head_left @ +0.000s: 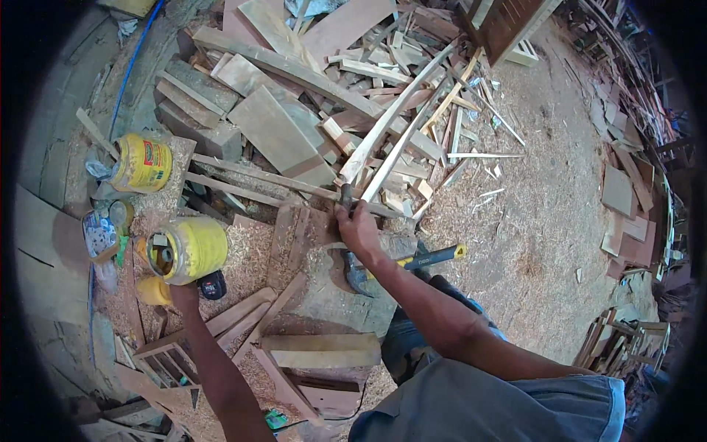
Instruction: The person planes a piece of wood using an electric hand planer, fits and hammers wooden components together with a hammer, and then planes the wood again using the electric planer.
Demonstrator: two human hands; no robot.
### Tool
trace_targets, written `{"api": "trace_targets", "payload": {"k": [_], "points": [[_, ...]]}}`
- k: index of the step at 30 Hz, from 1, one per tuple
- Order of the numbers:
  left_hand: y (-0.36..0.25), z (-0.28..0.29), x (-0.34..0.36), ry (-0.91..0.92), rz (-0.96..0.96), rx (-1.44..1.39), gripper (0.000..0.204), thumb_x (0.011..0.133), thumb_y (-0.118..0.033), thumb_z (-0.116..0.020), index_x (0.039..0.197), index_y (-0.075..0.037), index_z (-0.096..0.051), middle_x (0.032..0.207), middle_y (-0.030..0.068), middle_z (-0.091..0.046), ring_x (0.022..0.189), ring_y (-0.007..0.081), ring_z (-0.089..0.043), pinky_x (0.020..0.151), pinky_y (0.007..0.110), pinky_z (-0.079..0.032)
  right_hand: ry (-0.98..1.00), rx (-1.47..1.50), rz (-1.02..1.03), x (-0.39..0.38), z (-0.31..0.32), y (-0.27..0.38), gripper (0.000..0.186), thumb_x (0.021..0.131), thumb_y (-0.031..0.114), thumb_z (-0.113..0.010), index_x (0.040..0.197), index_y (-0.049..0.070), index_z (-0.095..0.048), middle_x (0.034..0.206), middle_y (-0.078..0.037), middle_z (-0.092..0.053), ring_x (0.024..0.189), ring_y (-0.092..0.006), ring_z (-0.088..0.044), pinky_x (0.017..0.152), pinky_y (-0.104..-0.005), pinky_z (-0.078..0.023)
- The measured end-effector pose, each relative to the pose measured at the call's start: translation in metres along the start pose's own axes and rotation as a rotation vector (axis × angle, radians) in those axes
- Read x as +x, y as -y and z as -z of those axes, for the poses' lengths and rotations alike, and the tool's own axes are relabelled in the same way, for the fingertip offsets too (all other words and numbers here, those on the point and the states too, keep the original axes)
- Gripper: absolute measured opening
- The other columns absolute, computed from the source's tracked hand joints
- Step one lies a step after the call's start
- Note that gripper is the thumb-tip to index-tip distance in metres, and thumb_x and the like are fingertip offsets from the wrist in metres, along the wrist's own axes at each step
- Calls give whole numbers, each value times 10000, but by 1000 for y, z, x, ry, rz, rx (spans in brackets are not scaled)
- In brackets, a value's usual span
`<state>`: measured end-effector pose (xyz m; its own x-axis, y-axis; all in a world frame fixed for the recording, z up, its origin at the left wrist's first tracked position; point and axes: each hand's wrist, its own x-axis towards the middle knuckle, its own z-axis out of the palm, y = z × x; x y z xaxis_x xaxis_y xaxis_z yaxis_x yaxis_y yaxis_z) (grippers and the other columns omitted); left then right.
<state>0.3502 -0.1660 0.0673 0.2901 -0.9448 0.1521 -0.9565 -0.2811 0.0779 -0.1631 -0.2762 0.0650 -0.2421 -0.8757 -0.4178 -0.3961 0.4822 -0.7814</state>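
My left hand [184, 292] is beside a yellow jar [202, 249] whose open mouth shows small items inside. Its fingers are hidden behind the jar, so its grip cannot be made out. A black battery-like block [212, 285] and a yellow rounded thing [153, 291] flank that hand. Farther to the right, my right hand [359, 228] is closed around a short dark object [346, 195], its kind unclear, at the ends of two pale wood strips [398, 151]. Below the right hand, partly behind my forearm, lies a claw hammer [434, 256] with a black and yellow handle.
Another yellow jar [143, 163] stands on the bench at left, near a blue-and-white container [99, 234]. Wood offcuts [283, 132] are heaped beyond the bench. A wooden frame [320, 350] lies close to me. Sawdust covers the floor [530, 221] at right.
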Motion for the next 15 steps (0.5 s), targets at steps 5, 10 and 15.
{"api": "trace_targets", "payload": {"k": [5,10,15], "points": [[-46,42,-31,14,281,158,310,873,-154,-617,1144,-7,-580,1000,215,-663,856,439,-637,774,508,-502,43,39,124,24,6,-17,475,917,379,-611,1050,-66,-508,923,-341,-644,923,-521,-620,812,-550,-485],[-67,72,-65,-59,599,-732,202,899,20,-567,1096,-2,-527,976,98,-572,762,243,-599,625,354,-548,74,84,90,22,1,-12,427,908,337,-616,987,-81,-592,897,-334,-652,903,-519,-630,794,-544,-498],[-114,57,-17,-260,920,-1102,183,925,35,-553,1085,-50,-530,950,64,-577,755,192,-606,610,332,-560,228,110,-102,50,23,-17,449,861,341,-706,1016,-78,-661,832,-177,-695,755,-234,-664,689,-399,-517]]}}
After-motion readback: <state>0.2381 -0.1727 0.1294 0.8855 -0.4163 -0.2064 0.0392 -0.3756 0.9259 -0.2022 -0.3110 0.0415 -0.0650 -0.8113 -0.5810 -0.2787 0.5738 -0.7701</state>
